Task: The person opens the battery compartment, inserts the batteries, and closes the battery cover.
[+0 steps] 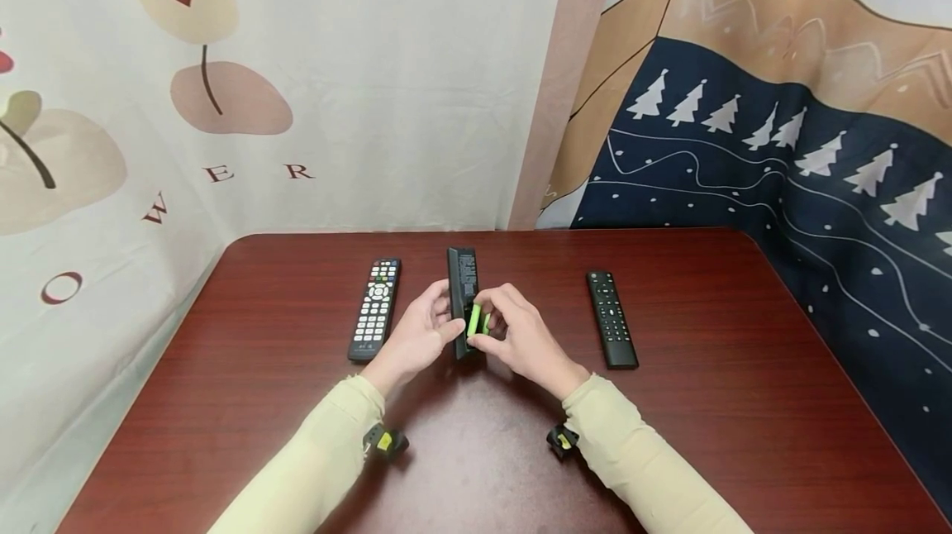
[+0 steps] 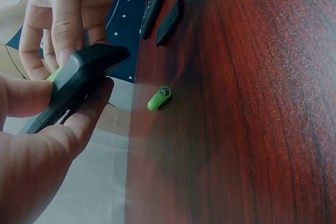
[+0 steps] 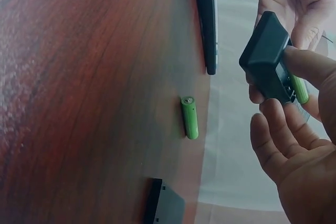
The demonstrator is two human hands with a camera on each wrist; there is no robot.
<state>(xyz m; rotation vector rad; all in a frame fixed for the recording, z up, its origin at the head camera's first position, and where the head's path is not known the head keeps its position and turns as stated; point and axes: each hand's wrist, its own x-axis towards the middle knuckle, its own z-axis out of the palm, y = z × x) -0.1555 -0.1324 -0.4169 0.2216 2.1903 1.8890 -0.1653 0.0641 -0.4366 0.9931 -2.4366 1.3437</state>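
My left hand (image 1: 424, 329) grips a black remote control (image 1: 463, 278) by its sides, its back facing up and its battery compartment uncovered. At that compartment, my right hand (image 1: 523, 337) pinches a green battery (image 1: 473, 320) between thumb and fingers. The battery lies against the compartment in the right wrist view; how far it is seated is hidden by the fingers. A second green battery (image 3: 190, 119) lies loose on the table below the hands. Near it is a small black battery cover (image 2: 170, 23), seen in both wrist views.
A black remote with white buttons (image 1: 375, 311) lies to the left of the hands. To the right lies another black remote (image 1: 612, 321). The reddish-brown table (image 1: 245, 402) ends at a patterned curtain (image 1: 402, 88) behind.
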